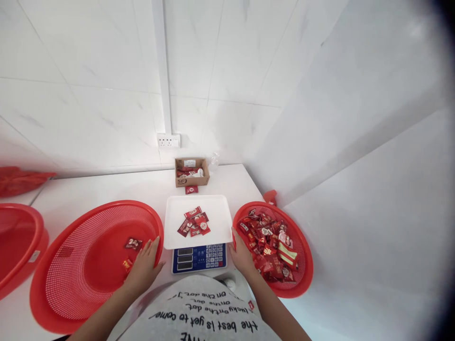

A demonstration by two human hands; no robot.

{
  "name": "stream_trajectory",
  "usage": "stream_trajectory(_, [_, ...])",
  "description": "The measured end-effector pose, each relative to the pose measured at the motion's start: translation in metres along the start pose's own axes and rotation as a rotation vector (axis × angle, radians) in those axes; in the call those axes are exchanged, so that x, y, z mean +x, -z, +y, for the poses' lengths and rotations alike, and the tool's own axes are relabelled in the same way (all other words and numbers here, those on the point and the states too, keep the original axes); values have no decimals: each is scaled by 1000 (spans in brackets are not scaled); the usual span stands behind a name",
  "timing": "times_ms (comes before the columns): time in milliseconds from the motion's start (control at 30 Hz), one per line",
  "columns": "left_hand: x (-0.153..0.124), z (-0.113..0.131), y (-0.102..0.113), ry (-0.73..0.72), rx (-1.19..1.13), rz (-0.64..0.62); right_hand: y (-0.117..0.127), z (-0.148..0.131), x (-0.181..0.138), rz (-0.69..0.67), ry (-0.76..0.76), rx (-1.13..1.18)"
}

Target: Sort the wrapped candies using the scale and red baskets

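Nearest: person in a white printed shirt (202, 312), both forearms reaching forward over the desk (241, 182).

Left hand (145, 265): open, fingers extended, at the near-right rim of the large red mesh basket (106, 270); no packet visible in it. That basket holds only a few red snack packets (133, 244) near the hand.

Right hand (241, 255): fingers pointing forward at the right edge of the weighing pan, beside the fuller basket. Red shows by the fingertips; can't tell if that's a packet or the basket rim, so can't call its grip.

Blue digital scale (199, 258) sits between the hands. Displays and keypad face the person, presumably for easy reading and keying.

Smaller red basket (307, 265), right of scale: heaped with mixed red packets (268, 246), one yellow-green striped pack (287, 255) on top. Looks flanked this way so both baskets are within arm's reach of the pan.

White weighing pan (216, 206), on the scale: small overlapping pile of red packets (202, 223) around the middle, well inside the rim, likely so nothing hangs off.

Behind pan: single red packet (191, 189) flat on the desk, then an open SF cardboard box (192, 182) with more packets. Wall socket (167, 140) beyond.
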State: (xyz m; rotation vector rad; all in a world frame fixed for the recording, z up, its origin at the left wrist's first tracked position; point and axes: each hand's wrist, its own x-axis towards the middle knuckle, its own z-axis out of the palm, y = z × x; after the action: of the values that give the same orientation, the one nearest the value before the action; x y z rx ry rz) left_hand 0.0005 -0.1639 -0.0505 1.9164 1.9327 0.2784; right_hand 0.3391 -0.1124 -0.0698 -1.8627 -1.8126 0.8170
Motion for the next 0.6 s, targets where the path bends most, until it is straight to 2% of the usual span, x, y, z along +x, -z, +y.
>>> stream_trajectory(300, [13, 1, 10, -29, 15, -39, 0, 0, 1, 27, 4, -26])
stream_trajectory(467, [22, 2, 24, -12, 97, -75, -1, 0, 0, 24, 2, -11])
stream_trajectory(600, [34, -8, 39, 28, 186, -63, 0, 0, 1, 40, 12, -7])
